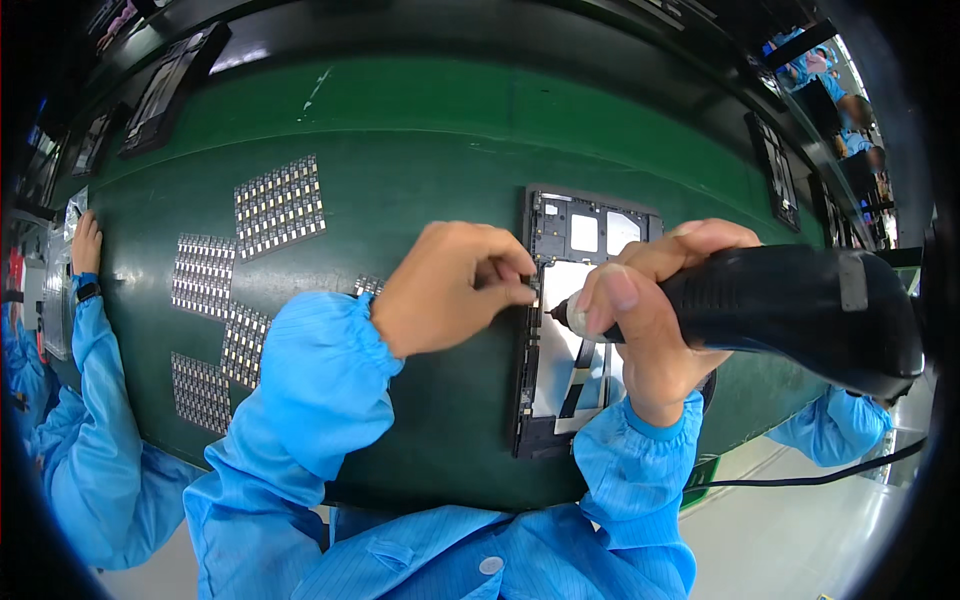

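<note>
Black power screwdriver, right hand wrapped round it, tip over an opened flat device chassis. Left hand: thumb and forefinger nearly meeting at chassis edge; anything pinched, cannot tell. Green worktable; component sheets, left. Pale floor.

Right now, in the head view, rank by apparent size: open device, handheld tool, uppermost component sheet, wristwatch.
1. Open device, handheld tool: unsure, the tool looks nearer
2. Uppermost component sheet
3. Wristwatch

Your left hand points rightward, fingertips near the thumb; your right hand (wrist lowest) sits curled, gripping.
</note>
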`<state>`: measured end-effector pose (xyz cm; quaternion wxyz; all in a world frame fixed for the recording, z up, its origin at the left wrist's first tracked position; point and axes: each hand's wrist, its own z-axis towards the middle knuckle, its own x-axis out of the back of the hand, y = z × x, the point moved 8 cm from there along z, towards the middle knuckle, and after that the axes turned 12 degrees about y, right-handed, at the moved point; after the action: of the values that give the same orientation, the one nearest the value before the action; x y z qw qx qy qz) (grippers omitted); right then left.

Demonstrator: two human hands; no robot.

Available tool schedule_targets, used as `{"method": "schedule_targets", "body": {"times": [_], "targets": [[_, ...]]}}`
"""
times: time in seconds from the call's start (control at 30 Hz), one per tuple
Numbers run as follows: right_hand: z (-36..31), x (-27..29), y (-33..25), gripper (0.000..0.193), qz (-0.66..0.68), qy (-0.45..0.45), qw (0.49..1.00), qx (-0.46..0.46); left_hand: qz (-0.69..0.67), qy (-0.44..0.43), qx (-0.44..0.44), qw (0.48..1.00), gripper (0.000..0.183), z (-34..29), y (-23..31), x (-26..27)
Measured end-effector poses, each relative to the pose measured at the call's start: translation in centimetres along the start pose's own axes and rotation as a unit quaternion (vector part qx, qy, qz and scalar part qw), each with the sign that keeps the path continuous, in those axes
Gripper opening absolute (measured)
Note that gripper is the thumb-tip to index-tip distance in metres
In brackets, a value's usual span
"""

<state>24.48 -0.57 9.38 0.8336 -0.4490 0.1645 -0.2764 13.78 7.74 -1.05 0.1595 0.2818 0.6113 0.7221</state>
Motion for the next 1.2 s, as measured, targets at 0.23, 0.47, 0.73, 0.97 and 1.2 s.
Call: {"method": "schedule_targets", "body": {"times": [0.23, 0.47, 0.73, 0.97, 1.2], "targets": [[-0.3, -0.7, 1.3, 0.043, 0.003, -0.015, 1.0, -0.007, 0.004, -0.017, 0.12, 0.993, 0.013, -0.4, -1.7, -0.9], [-0.3, -0.8, 2.1, 0.042, 0.015, -0.011, 0.999, -0.03, -0.023, -0.003, 0.096, 0.995, 0.013, -0.4, -2.2, -1.1], [-0.2, -1.0, 2.4, 0.041, 0.016, 0.001, 0.999, -0.048, -0.02, -0.015, 0.117, 0.993, 0.013, -0.4, -2.4, -1.1], [-1.0, -2.0, 2.1, 0.038, -0.012, -0.048, 0.998, -0.031, -0.005, -0.009, 0.092, 0.996, 0.014, -0.4, -1.6, -0.7], [-1.5, -1.8, 2.1, 0.04, 0.018, -0.029, 0.999, -0.032, 0.003, -0.01, 0.078, 0.997, 0.009, -0.4, -1.2, -0.8]]}}
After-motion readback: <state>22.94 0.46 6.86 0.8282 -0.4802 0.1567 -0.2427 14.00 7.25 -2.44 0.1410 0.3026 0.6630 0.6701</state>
